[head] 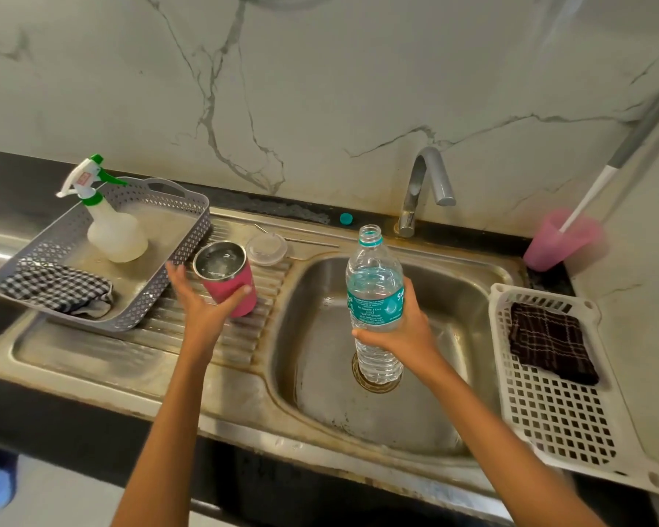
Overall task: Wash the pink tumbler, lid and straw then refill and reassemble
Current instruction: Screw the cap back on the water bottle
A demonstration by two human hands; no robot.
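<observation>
A grey basket (183, 237) is seen left of the left hand, on the drainboard; a spray bottle (109, 218) stands in it, and a checked cloth (56, 287) is laid in its near corner. A tap (427, 184) is mounted at the wall beyond the right hand, with a teal cap (346, 219) set just left of its base. Right of the right hand a white tray (564, 420) is placed beside the sink (358, 420), and a dark cloth (550, 342) is laid on it. Beyond the tray a pink cup (560, 241) is stood in the corner, a brush handle (602, 176) leaning out of it.
</observation>
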